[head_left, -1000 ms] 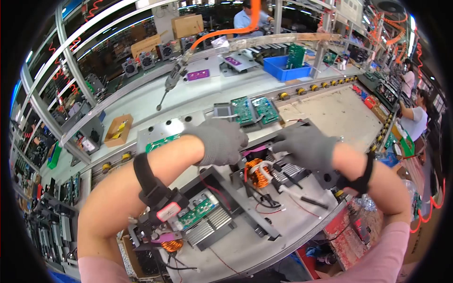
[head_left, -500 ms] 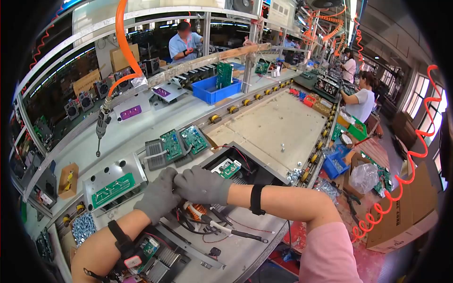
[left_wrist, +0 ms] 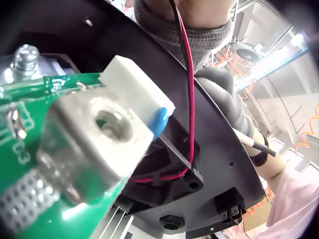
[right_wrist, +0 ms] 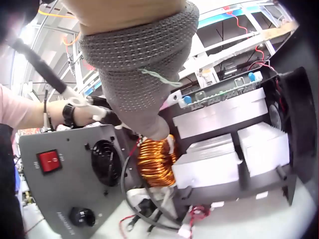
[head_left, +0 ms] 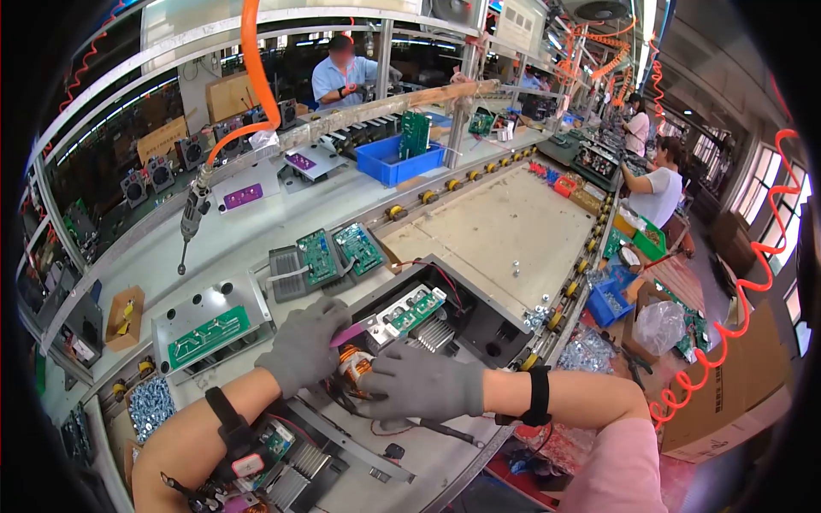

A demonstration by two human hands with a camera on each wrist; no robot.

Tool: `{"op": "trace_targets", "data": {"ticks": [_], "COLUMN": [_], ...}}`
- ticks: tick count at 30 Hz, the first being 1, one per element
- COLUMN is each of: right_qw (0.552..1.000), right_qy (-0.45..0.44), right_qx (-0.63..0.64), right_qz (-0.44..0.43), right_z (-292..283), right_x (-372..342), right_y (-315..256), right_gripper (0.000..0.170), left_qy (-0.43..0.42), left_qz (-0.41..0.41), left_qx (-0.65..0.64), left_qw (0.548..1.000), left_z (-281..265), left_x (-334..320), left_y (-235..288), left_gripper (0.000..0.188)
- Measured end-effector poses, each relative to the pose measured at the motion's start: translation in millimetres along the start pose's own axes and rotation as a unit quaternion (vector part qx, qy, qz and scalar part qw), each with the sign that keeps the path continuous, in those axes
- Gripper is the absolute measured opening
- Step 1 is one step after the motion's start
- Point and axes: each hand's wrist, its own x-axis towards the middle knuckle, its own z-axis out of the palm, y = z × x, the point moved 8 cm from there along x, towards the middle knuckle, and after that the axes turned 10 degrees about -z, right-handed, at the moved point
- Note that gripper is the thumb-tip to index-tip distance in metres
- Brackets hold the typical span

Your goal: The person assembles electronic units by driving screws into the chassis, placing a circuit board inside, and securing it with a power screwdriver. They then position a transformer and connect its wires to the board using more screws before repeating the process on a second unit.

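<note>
My left hand (head_left: 310, 346), in a grey knit glove, is at the near-left end of a black metal case (head_left: 492, 338), beside a purple plate (head_left: 349, 333). My right hand (head_left: 423, 385), also gloved, lies over a copper-wound coil (right_wrist: 155, 162) in the case, fingers bent toward it and one fingertip at the coil's top. A cable with a white sleeve and black end (head_left: 453, 433) emerges beneath the right hand. Whether either hand grips anything I cannot tell. Silvery heatsinks (right_wrist: 207, 162) and a green circuit board (head_left: 416, 309) sit in the case. The end panel carries a red switch (right_wrist: 49, 161).
A second case with heatsink fins (head_left: 299, 480) stands near my left forearm. Behind are a silver plate with a green board (head_left: 209, 333) and two boards on grey trays (head_left: 357, 248). A driver (head_left: 195, 209) hangs at left. Screws (head_left: 150, 406) fill a tray.
The view has swung right since the first frame. My hands, close together half a second ago, have separated; the right hand has lowered over the coil and the purple plate shows again.
</note>
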Motion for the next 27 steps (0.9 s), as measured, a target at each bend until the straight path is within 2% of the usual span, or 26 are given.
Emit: {"op": "trace_targets", "data": {"ticks": [2, 4, 6, 7, 8, 9, 10, 12, 13, 15, 16, 18, 20, 21, 22, 23, 24, 26, 27], "right_qw": [0.994, 0.962, 0.89, 0.882, 0.841, 0.737, 0.707, 0.653, 0.655, 0.603, 0.602, 0.616, 0.683, 0.716, 0.815, 0.866, 0.909, 0.911, 0.883], "right_qy": [-0.024, 0.145, 0.214, 0.266, 0.322, 0.367, 0.376, 0.339, 0.338, 0.343, 0.345, 0.294, 0.246, 0.305, 0.239, 0.225, 0.208, 0.24, 0.291], "right_qx": [0.089, 0.198, 0.316, 0.309, 0.347, 0.445, 0.445, 0.454, 0.454, 0.479, 0.48, 0.471, 0.367, 0.321, 0.183, 0.141, 0.098, 0.147, 0.147], "right_qz": [0.064, 0.115, 0.247, 0.237, 0.26, 0.353, 0.4, 0.502, 0.501, 0.538, 0.537, 0.558, 0.581, 0.539, 0.495, 0.424, 0.348, 0.302, 0.337], "right_z": [6.3, -9.9, -5.8, -12.4, -9.9, 6.5, 10.3, 21.0, 19.7, 27.2, 28.4, 34.5, 24.6, 24.3, 5.1, -11.6, -29.2, -49.7, -65.4], "right_x": [-4.4, -12.9, -30.3, -33.8, -41.9, -58.3, -68.9, -82.4, -78.1, -79.2, -76.0, -64.5, -32.3, -18.5, 7.6, 28.9, 46.6, 39.0, 15.6], "right_y": [14.4, 35.4, 56.1, 61.8, 70.8, 81.2, 92.3, 108.8, 116.2, 129.2, 138.8, 157.0, 166.1, 168.6, 155.1, 130.8, 100.1, 69.6, 58.1], "right_gripper": [0.046, 0.03, 0.026, 0.024, 0.02, 0.014, 0.011, 0.013, 0.013, 0.015, 0.015, 0.018, 0.02, 0.023, 0.024, 0.024, 0.025, 0.033, 0.038], "left_qy": [-0.024, -0.065, -0.117, -0.134, -0.148, -0.15, -0.155, -0.158, -0.135, -0.105, -0.105, -0.109, -0.11, -0.111, -0.114, -0.111, -0.107, -0.096, -0.153], "left_qz": [0.006, -0.021, -0.069, -0.079, -0.084, -0.097, -0.077, -0.056, -0.039, -0.014, -0.013, 0.02, 0.014, 0.01, 0.008, -0.054, -0.033, 0.008, -0.025], "left_qx": [-0.02, 0.056, 0.054, 0.044, 0.032, 0.033, 0.021, 0.009, 0.009, -0.004, -0.002, 0.046, 0.095, 0.144, 0.144, 0.178, 0.206, 0.26, 0.236], "left_qw": [0.999, 0.996, 0.989, 0.987, 0.985, 0.983, 0.985, 0.986, 0.99, 0.994, 0.994, 0.993, 0.989, 0.983, 0.983, 0.976, 0.972, 0.961, 0.959], "left_z": [1.0, 7.3, 14.5, 13.5, 11.9, 8.4, 4.8, 5.4, 7.5, 11.6, 11.1, 12.1, 2.8, 1.3, 11.4, 26.8, 23.7, 16.5, 10.4], "left_x": [-1.9, -8.3, -3.7, -3.8, -5.0, -7.0, -8.1, -10.0, -8.8, -7.9, -7.9, -7.6, -11.5, -12.8, -11.6, -8.3, -12.3, -20.4, -23.3], "left_y": [-0.1, -4.5, -9.9, -9.0, -7.7, -9.0, -4.6, -2.2, -2.2, -3.7, -3.4, 4.3, 15.6, 20.1, 21.7, 11.7, 16.3, 26.0, 21.6], "left_gripper": [0.03, 0.028, 0.031, 0.03, 0.029, 0.029, 0.029, 0.03, 0.03, 0.031, 0.031, 0.031, 0.034, 0.036, 0.036, 0.04, 0.042, 0.047, 0.047]}}
